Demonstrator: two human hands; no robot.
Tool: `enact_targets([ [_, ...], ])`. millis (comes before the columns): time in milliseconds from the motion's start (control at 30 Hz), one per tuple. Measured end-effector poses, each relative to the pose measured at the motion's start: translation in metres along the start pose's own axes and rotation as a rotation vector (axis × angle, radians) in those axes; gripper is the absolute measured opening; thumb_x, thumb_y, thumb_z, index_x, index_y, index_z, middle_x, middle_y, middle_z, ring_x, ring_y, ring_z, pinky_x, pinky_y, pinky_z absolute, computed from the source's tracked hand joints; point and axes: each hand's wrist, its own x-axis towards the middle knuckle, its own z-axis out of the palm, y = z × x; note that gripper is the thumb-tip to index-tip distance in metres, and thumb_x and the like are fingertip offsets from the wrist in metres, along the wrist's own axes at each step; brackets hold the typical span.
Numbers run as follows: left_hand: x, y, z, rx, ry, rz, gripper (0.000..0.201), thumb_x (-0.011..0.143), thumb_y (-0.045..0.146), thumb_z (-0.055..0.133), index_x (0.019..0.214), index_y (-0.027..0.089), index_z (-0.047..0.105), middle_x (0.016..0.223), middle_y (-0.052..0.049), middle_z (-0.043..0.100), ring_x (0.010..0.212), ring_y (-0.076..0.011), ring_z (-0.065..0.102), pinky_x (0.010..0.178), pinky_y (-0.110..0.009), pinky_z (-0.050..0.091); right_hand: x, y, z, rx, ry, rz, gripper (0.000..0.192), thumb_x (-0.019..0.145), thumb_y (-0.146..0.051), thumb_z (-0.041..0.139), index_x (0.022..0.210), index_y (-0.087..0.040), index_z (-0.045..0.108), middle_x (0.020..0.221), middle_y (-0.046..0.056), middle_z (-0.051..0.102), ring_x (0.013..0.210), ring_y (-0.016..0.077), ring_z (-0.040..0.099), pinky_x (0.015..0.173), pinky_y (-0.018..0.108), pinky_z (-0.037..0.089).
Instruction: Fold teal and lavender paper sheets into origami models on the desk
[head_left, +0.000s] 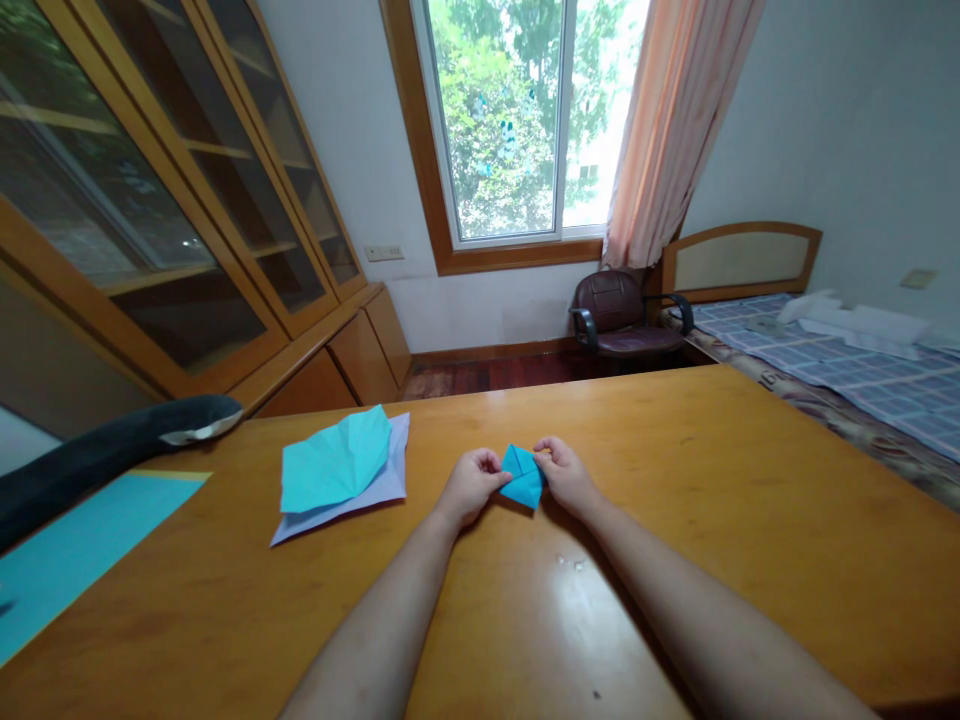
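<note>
Between my two hands is a small piece of folded blue paper (523,482), with crease lines and flaps on its upper face. My left hand (474,486) pinches its left edge between thumb and fingers. On the other side, my right hand (568,476) grips the right edge near the upper corner. Both hands are low over the wooden table (637,600); whether the paper touches the tabletop, I cannot tell.
Left of my hands lie creased turquoise paper (337,465) and a lilac sheet (386,492) under it. Farther left are a blue sheet (82,550) and a long dark plush-looking object (112,445). Beyond the table stand an office chair (619,310) and a bed (847,350).
</note>
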Motion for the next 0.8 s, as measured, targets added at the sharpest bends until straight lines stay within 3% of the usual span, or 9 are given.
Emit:
enact_targets([
  [167, 0.002, 0.0, 0.001, -0.009, 0.041, 0.043, 0.04, 0.048, 0.026, 0.081, 0.057, 0.018, 0.042, 0.049, 0.009, 0.043, 0.046, -0.0052, 0.038, 0.046, -0.017, 0.029, -0.002, -0.005, -0.001, 0.06, 0.015, 0.055, 0.033, 0.063, -0.039, 0.065, 0.086, -0.02, 0.051, 0.052, -0.008, 0.048, 0.045, 0.0094, 0.041, 0.044, 0.021, 0.032],
  [267, 0.003, -0.002, 0.002, -0.014, 0.049, 0.09, 0.041, 0.051, 0.03, 0.08, 0.057, 0.018, 0.041, 0.052, 0.008, 0.044, 0.05, -0.0061, 0.04, 0.05, -0.018, 0.032, -0.005, -0.009, 0.0, 0.127, -0.063, 0.081, 0.033, 0.06, -0.038, 0.07, 0.083, -0.018, 0.057, 0.059, -0.004, 0.058, 0.05, 0.0108, 0.049, 0.048, 0.022, 0.038],
  [367, 0.004, -0.007, 0.004, 0.002, 0.035, 0.139, 0.037, 0.056, 0.029, 0.077, 0.06, 0.018, 0.042, 0.058, 0.006, 0.048, 0.054, -0.0076, 0.044, 0.054, -0.019, 0.037, -0.008, -0.012, 0.002, 0.158, -0.151, 0.112, 0.031, 0.059, -0.039, 0.073, 0.078, -0.016, 0.062, 0.068, 0.0, 0.065, 0.056, 0.0124, 0.054, 0.053, 0.024, 0.042],
  [500, 0.002, -0.012, 0.009, 0.088, 0.064, 0.236, 0.023, 0.063, 0.024, 0.07, 0.064, 0.018, 0.048, 0.064, 0.004, 0.05, 0.059, -0.0097, 0.048, 0.059, -0.021, 0.04, -0.01, -0.013, 0.004, 0.115, -0.133, 0.13, 0.029, 0.062, -0.039, 0.071, 0.078, -0.015, 0.066, 0.064, 0.001, 0.064, 0.052, 0.0119, 0.052, 0.048, 0.023, 0.04],
  [633, 0.0, -0.01, 0.009, 0.229, 0.171, 0.361, 0.01, 0.066, 0.02, 0.068, 0.065, 0.017, 0.058, 0.073, 0.0, 0.056, 0.071, -0.0131, 0.053, 0.069, -0.023, 0.044, -0.01, -0.009, 0.007, 0.007, -0.077, -0.028, 0.024, 0.066, -0.033, 0.066, 0.082, -0.015, 0.068, 0.072, 0.003, 0.067, 0.063, 0.0157, 0.057, 0.059, 0.028, 0.047],
  [800, 0.001, -0.01, 0.006, 0.276, 0.164, 0.324, 0.004, 0.07, 0.02, 0.064, 0.072, 0.016, 0.065, 0.077, -0.003, 0.064, 0.077, -0.0163, 0.059, 0.077, -0.028, 0.045, -0.014, -0.008, 0.011, -0.225, -0.088, -0.267, 0.024, 0.076, -0.026, 0.056, 0.095, -0.019, 0.068, 0.089, 0.004, 0.069, 0.082, 0.02, 0.061, 0.079, 0.035, 0.048],
])
